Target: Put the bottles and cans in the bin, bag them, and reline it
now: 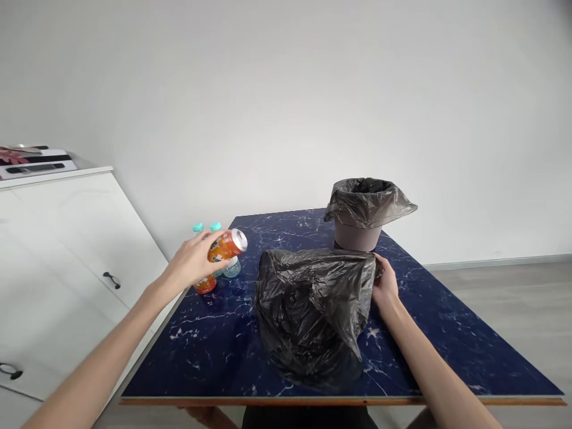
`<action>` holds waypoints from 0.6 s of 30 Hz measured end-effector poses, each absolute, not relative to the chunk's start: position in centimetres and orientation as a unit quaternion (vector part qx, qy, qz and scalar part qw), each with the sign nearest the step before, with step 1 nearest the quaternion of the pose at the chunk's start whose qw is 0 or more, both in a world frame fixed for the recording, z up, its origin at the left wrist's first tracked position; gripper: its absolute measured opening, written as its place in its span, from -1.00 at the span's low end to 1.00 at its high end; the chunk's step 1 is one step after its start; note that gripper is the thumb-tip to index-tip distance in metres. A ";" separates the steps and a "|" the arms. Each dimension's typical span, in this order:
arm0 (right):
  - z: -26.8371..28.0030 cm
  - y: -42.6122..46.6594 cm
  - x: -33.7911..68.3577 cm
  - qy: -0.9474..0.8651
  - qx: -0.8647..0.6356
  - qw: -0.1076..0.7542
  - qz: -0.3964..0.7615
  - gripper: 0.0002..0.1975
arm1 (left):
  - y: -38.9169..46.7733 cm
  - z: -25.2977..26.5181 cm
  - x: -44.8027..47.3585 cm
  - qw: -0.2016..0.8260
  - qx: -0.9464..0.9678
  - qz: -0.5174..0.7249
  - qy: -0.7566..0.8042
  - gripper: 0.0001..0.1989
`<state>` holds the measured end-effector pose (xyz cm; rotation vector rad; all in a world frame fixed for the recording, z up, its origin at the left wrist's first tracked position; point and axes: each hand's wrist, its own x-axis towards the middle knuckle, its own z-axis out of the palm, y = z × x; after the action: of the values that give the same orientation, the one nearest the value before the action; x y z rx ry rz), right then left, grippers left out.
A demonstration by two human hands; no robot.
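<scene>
My left hand (pixel 192 256) is wrapped round an orange drink can (pixel 226 245), tilted sideways with its silver end to the right. Below that hand, a second orange can (pixel 205 285) stands on the table, partly hidden. Beside it are two clear plastic bottles (pixel 232 267) with turquoise caps, largely covered by the hand and can. My right hand (pixel 385 280) grips the right edge of a black plastic bag (pixel 308 304), fingers closed on the film. The bag lies crumpled on the table, its mouth facing me.
A pinkish-grey bin (pixel 357 235) lined with a dark bag (pixel 373 208) stands at the back right of the blue marbled table (pixel 201 351). A white cabinet (pixel 67 268) with black handles is at the left, items on its top. A pale wall rises behind.
</scene>
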<state>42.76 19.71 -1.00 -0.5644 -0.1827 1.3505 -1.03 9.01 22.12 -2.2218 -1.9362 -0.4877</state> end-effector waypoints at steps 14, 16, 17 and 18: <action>-0.8 19.2 42.8 -0.090 -0.279 0.737 0.609 -0.92 | 11.4 15.3 0.0 0.290 -0.803 0.156 -0.497 -0.63; -0.8 19.2 42.8 -0.096 -0.283 0.735 0.608 -0.90 | 11.9 14.7 -0.4 0.294 -0.802 0.166 -0.492 -0.69; -0.8 19.1 42.8 -0.100 -0.286 0.734 0.607 -0.90 | 12.1 14.5 -0.5 0.297 -0.802 0.171 -0.490 -0.71; -0.8 19.1 42.8 -0.105 -0.290 0.734 0.606 -0.90 | 12.2 14.4 -0.6 0.298 -0.802 0.175 -0.488 -0.72</action>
<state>42.81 19.13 -0.77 -0.6375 -0.2298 1.3319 -0.63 12.22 14.36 -2.1301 -1.2953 0.4646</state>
